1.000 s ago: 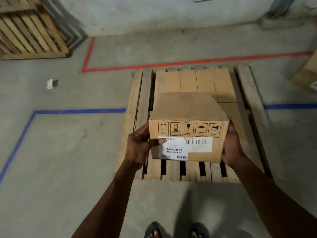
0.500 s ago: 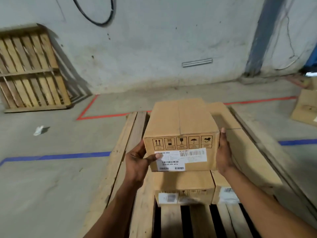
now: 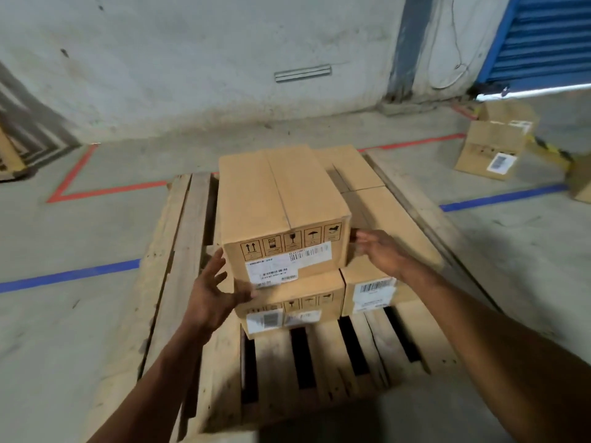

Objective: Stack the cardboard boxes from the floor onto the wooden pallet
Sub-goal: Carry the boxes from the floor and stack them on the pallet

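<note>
A cardboard box with handling symbols and white labels rests on top of a lower box on the wooden pallet. Beside the lower box lie more boxes in a first layer. My left hand is at the top box's front left corner, fingers spread, its thumb by the lower box's face. My right hand hovers at the box's right side, fingers apart and blurred, holding nothing.
Several cardboard boxes stand on the concrete floor at the right, near a blue shutter. Red tape and blue tape lines mark the floor. Another pallet leans on the wall at far left.
The box I carried in both hands now sits on the lower box. Both hands have let go and opened beside it. The view has moved closer to the pallet.
</note>
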`<act>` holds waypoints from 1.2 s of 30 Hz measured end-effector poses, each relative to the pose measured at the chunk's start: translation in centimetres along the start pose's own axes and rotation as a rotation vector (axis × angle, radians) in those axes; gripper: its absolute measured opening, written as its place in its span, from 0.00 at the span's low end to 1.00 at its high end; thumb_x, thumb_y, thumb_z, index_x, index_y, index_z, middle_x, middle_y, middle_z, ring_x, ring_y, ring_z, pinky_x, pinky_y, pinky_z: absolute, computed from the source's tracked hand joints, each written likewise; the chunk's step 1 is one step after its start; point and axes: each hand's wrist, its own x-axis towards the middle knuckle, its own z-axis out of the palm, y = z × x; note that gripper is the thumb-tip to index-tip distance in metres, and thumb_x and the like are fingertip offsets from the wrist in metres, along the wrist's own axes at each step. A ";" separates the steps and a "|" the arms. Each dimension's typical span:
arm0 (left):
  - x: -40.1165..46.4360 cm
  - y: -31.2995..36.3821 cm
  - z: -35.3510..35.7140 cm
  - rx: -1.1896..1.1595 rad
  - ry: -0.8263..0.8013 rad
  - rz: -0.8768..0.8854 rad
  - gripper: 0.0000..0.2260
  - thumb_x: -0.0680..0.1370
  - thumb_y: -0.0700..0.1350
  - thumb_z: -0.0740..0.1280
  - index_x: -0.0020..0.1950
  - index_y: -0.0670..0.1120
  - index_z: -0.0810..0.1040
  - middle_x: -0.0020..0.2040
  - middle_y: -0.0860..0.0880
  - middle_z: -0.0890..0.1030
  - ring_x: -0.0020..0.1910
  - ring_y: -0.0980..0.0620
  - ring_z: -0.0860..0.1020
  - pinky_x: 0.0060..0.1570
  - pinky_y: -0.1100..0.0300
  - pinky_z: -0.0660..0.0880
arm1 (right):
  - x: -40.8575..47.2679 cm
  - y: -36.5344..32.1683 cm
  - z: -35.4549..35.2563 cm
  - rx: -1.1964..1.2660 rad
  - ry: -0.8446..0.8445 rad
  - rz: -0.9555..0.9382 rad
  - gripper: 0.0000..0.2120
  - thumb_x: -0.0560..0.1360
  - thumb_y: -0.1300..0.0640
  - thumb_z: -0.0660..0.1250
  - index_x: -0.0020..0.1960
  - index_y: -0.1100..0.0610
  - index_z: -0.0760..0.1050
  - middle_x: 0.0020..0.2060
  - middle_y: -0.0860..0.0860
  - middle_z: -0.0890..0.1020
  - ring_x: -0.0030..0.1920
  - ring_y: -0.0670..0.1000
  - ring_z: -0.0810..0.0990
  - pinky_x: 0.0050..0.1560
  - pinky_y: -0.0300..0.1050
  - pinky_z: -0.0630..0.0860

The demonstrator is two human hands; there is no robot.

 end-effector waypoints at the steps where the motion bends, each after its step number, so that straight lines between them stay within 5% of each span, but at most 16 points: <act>1: -0.3 -0.8 0.0 0.076 -0.030 -0.052 0.61 0.54 0.65 0.87 0.83 0.57 0.63 0.82 0.55 0.68 0.80 0.48 0.67 0.65 0.56 0.78 | -0.6 0.4 0.1 -0.121 -0.054 0.030 0.35 0.68 0.51 0.72 0.75 0.45 0.73 0.72 0.48 0.77 0.74 0.53 0.73 0.75 0.57 0.69; 4: -1.2 -2.2 0.4 0.162 -0.111 -0.194 0.65 0.52 0.63 0.88 0.84 0.55 0.59 0.82 0.53 0.68 0.79 0.46 0.67 0.72 0.40 0.74 | -2.7 0.1 1.6 -0.447 -0.145 -0.036 0.41 0.67 0.57 0.77 0.78 0.48 0.67 0.73 0.46 0.75 0.71 0.51 0.75 0.71 0.50 0.73; 10: -2.1 -1.2 2.1 0.290 0.068 -0.217 0.35 0.67 0.40 0.84 0.72 0.48 0.77 0.67 0.52 0.83 0.66 0.46 0.82 0.62 0.42 0.82 | -3.2 0.4 4.3 -0.705 -0.086 -0.199 0.40 0.66 0.55 0.80 0.74 0.53 0.68 0.64 0.52 0.80 0.62 0.55 0.79 0.60 0.46 0.77; 18: -3.6 -0.7 2.3 0.367 0.161 -0.176 0.22 0.70 0.43 0.83 0.63 0.45 0.85 0.60 0.49 0.87 0.55 0.52 0.85 0.50 0.63 0.81 | -3.9 0.5 5.2 -0.859 0.183 -0.203 0.26 0.70 0.50 0.79 0.66 0.52 0.77 0.56 0.53 0.87 0.52 0.58 0.85 0.48 0.47 0.80; 22: -4.0 -0.8 2.0 0.453 0.180 -0.157 0.16 0.72 0.46 0.81 0.58 0.47 0.87 0.57 0.49 0.88 0.54 0.51 0.87 0.55 0.51 0.85 | -5.1 -0.3 5.3 -0.786 0.261 -0.235 0.23 0.72 0.50 0.79 0.64 0.54 0.81 0.55 0.55 0.87 0.53 0.59 0.85 0.50 0.48 0.80; 28: -4.1 -0.9 2.6 0.634 0.199 -0.161 0.14 0.77 0.48 0.78 0.61 0.47 0.87 0.58 0.47 0.88 0.54 0.47 0.87 0.53 0.52 0.85 | -6.6 -0.8 5.4 -0.704 0.287 -0.199 0.20 0.70 0.51 0.81 0.59 0.54 0.85 0.52 0.53 0.88 0.52 0.56 0.85 0.52 0.46 0.79; 36: -4.5 -1.5 2.9 0.645 0.221 -0.146 0.11 0.80 0.44 0.74 0.62 0.45 0.86 0.58 0.45 0.88 0.54 0.44 0.87 0.53 0.49 0.86 | -7.2 -0.2 5.8 -0.862 0.334 -0.187 0.13 0.77 0.51 0.74 0.57 0.58 0.84 0.47 0.62 0.85 0.48 0.63 0.83 0.48 0.51 0.78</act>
